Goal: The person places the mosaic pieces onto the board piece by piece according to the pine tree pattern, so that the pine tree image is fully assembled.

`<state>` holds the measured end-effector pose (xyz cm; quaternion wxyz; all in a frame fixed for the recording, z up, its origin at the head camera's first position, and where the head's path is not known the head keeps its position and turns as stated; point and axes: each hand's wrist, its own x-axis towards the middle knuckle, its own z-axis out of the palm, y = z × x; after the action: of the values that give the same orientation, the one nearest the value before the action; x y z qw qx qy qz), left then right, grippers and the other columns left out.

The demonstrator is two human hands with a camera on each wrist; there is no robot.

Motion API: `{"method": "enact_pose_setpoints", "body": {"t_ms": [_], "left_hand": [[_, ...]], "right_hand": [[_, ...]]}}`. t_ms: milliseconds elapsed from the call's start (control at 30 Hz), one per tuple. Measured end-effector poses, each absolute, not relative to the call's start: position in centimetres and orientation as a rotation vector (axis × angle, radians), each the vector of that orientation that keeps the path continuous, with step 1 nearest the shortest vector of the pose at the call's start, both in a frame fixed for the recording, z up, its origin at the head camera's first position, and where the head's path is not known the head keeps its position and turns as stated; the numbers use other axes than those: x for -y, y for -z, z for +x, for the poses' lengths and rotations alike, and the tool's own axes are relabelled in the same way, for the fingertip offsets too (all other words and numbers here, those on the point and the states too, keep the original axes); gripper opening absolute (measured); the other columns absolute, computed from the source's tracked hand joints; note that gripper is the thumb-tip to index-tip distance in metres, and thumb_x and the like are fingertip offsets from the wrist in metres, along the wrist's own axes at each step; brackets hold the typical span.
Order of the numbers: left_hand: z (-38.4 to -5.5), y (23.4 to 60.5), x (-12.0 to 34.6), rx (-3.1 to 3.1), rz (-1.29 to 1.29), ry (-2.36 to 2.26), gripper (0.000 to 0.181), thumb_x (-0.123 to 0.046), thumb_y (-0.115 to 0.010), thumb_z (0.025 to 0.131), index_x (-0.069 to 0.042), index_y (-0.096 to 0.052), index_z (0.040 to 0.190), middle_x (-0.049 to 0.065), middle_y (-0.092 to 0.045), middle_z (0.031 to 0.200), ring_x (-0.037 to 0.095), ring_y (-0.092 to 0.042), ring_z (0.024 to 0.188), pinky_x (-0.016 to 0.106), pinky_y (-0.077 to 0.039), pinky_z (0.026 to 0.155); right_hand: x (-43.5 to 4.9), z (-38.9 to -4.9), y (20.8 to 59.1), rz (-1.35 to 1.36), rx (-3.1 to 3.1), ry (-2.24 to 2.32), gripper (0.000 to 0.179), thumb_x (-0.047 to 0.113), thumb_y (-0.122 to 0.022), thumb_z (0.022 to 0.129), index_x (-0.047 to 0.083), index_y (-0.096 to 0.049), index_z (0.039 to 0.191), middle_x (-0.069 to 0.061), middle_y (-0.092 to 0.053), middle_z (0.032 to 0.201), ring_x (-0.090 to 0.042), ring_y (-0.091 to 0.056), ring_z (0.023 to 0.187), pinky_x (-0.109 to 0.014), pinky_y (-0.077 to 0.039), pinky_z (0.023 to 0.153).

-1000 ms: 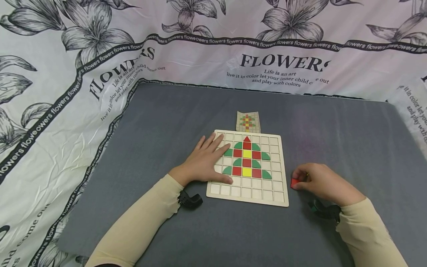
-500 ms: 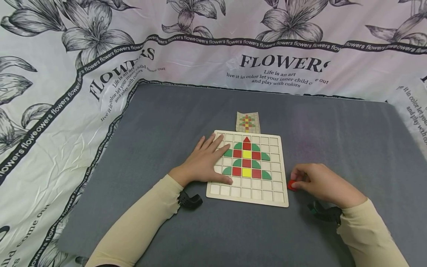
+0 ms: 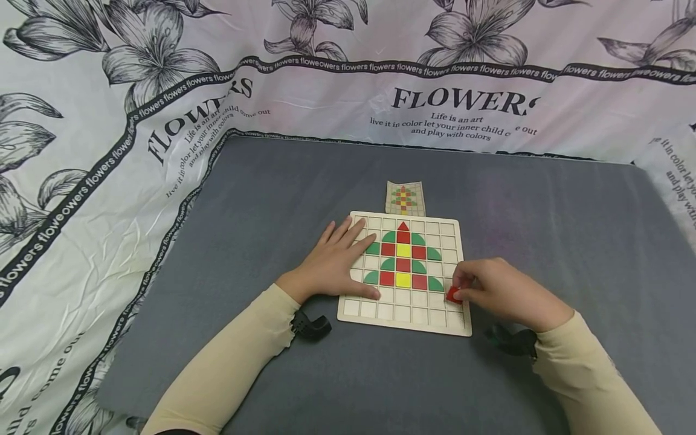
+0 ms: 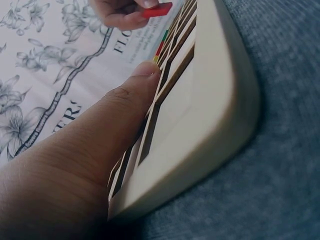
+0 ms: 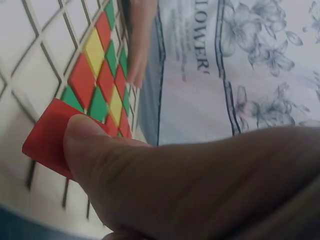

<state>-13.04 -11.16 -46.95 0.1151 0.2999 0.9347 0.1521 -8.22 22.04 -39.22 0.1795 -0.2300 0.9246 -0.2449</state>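
Observation:
A pale wooden grid board (image 3: 402, 313) lies flat, with red, yellow and green tiles set in its cells in a tree shape. My left hand (image 3: 328, 263) rests spread over the board's left side, its fingers straight; in the left wrist view the thumb (image 4: 120, 102) lies along the board near its edge. Between thumb and fingers, my right hand (image 3: 505, 290) pinches a red square tile (image 5: 47, 137) above the board's right edge, low on the grid. The right fingers are partly hidden behind the thumb in the right wrist view.
A small pattern card (image 3: 405, 198) with the same tree picture sits behind the board, touching or nearly touching its far edge. Grey cloth (image 3: 293, 181) covers the table. A white flower-printed sheet (image 3: 337, 103) hangs behind and to the left.
My right hand has moved left with the red tile, from the table beside the board to over its right edge. The left hand has stayed in place.

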Motion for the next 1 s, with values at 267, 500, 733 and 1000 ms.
{"method": "enact_pose_setpoints", "body": {"t_ms": [267, 500, 733, 1000], "left_hand": [[-13.1, 47.0, 11.1, -2.739, 0.881, -0.442, 0.119, -0.089, -0.062, 0.078, -0.026, -0.021, 0.170, 0.002, 0.005, 0.178, 0.026, 0.014, 0.163, 0.053, 0.011, 0.129], [-13.1, 47.0, 11.1, -2.741, 0.874, -0.432, 0.120, -0.090, -0.062, 0.078, -0.026, -0.020, 0.170, 0.002, 0.005, 0.178, 0.026, 0.014, 0.163, 0.053, 0.010, 0.129], [-13.2, 47.0, 11.1, -2.747, 0.878, -0.425, 0.120, -0.090, -0.063, 0.077, -0.027, -0.021, 0.170, 0.002, 0.004, 0.178, 0.025, 0.013, 0.163, 0.052, 0.010, 0.129], [-13.1, 47.1, 11.2, -2.750, 0.882, -0.442, 0.119, -0.090, -0.063, 0.077, -0.027, -0.022, 0.170, 0.002, 0.003, 0.178, 0.025, 0.013, 0.163, 0.052, 0.010, 0.129]], "right_hand": [[-19.6, -8.6, 39.6, -0.730, -2.577, 0.689, 0.018, 0.012, -0.083, 0.091, 0.021, -0.068, 0.084, 0.011, -0.065, 0.077, -0.008, -0.049, 0.064, -0.025, -0.040, 0.054], [-17.5, -9.2, 40.4, -0.838, -2.581, 0.666, 0.018, 0.013, -0.084, 0.090, 0.021, -0.070, 0.084, 0.012, -0.063, 0.077, -0.009, -0.053, 0.070, -0.027, -0.046, 0.063], [-15.9, -9.7, 40.6, -0.900, -2.539, 0.669, 0.015, 0.012, -0.082, 0.092, 0.019, -0.070, 0.086, 0.012, -0.063, 0.076, -0.008, -0.053, 0.068, -0.027, -0.047, 0.063], [-15.1, -9.9, 41.4, -0.937, -2.515, 0.700, 0.017, 0.010, -0.080, 0.092, 0.019, -0.068, 0.084, 0.012, -0.059, 0.071, -0.008, -0.052, 0.066, -0.027, -0.047, 0.063]]}}
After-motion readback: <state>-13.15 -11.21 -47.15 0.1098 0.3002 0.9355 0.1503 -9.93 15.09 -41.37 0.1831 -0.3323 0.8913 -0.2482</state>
